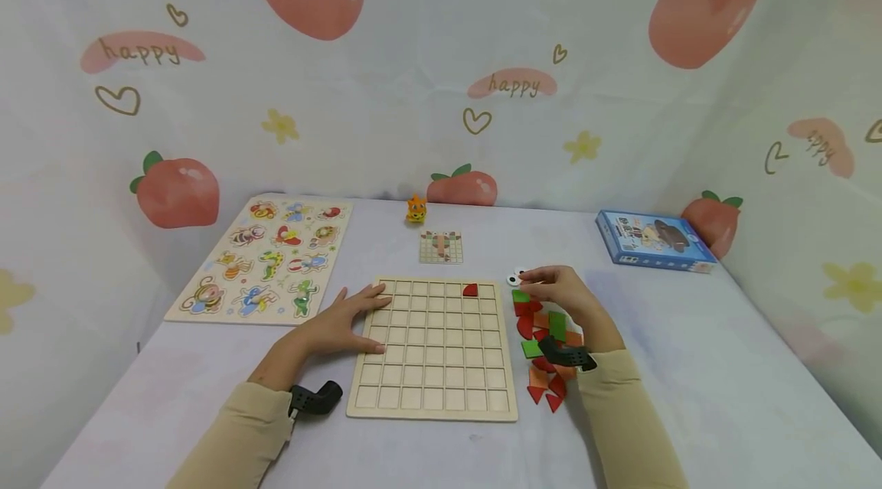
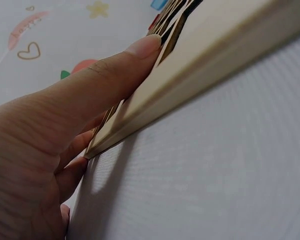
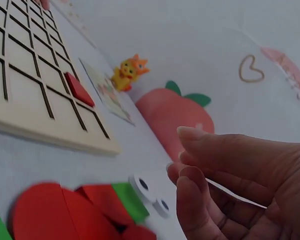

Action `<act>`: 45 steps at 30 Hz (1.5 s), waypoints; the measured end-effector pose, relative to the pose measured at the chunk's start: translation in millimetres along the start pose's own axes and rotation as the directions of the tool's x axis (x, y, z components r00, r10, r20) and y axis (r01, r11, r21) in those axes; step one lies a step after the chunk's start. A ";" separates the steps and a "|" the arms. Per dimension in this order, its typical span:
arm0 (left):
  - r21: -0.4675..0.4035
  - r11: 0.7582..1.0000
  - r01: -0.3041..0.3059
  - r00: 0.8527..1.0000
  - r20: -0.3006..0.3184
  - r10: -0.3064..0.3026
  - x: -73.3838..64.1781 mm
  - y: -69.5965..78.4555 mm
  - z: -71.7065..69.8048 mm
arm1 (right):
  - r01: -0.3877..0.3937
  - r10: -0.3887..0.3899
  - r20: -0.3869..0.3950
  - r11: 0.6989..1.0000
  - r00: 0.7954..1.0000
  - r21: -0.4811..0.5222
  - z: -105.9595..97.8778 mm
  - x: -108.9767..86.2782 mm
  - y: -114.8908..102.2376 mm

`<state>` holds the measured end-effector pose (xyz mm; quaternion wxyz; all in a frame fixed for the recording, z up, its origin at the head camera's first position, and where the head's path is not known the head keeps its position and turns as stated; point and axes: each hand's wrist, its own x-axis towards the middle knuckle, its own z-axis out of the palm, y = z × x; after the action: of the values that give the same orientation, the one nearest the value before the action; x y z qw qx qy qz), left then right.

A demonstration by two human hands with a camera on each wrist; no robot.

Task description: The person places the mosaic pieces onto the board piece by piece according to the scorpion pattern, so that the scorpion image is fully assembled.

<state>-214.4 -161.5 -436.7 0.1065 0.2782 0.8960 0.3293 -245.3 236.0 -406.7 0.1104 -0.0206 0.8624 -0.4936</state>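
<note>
A wooden grid board (image 1: 434, 378) lies flat in the middle of the table, with one red rounded piece (image 1: 470, 290) in a cell of its top row. My left hand (image 1: 338, 324) rests on the board's left edge, fingers spread and thumb over the rim, as the left wrist view shows. Over the far end of a loose pile of pieces hovers my right hand (image 1: 568, 294), its fingers bent loosely with nothing between them. White eye pieces (image 3: 144, 186) lie just beyond its fingertips, beside a green piece (image 3: 131, 202) and several red ones (image 3: 45, 215).
A small pattern card (image 1: 441, 247) lies behind the board, and an orange toy figure (image 1: 416, 210) stands behind it. An insect puzzle board (image 1: 272, 244) is at the back left, a blue box (image 1: 654, 241) at the back right. A printed cloth hangs behind the table.
</note>
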 end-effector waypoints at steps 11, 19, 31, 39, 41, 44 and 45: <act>0.000 1.000 -0.007 1.000 0.005 0.007 0.6 -0.9 1.6 | -0.065 0.065 0.047 0.998 0.997 0.005 -9.6 1.5 30.1; 0.002 1.000 0.001 1.000 0.006 -0.001 0.3 0.3 -0.7 | -0.051 0.054 0.049 0.997 0.997 -0.060 -11.9 1.1 32.2; -0.011 1.000 0.012 1.000 0.017 -0.012 -0.4 0.9 -0.8 | 0.007 0.002 0.077 0.993 0.997 -0.116 -11.1 -1.4 29.4; -0.011 1.000 0.010 1.000 0.015 -0.010 -0.9 2.9 -1.1 | 0.005 0.004 0.077 0.994 0.997 -0.111 -10.6 -1.4 29.3; -0.011 1.000 0.008 1.000 0.012 -0.007 -1.2 3.3 -1.3 | 0.011 -0.003 0.072 0.993 0.997 -0.116 -10.6 -1.7 28.7; -0.013 1.000 0.006 1.000 0.009 -0.006 -1.6 3.7 -1.4 | 0.006 0.000 0.052 0.993 0.999 -0.119 -10.7 -1.8 27.2; -0.014 1.000 0.006 1.000 0.008 -0.006 -1.6 3.7 -1.4 | 0.007 -0.001 0.051 0.993 0.999 -0.118 -10.6 -1.8 26.6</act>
<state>-212.0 -160.8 -433.2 0.1133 0.2761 0.8940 0.3342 -243.8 258.8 -424.0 0.1298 -0.0415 0.8870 -0.4411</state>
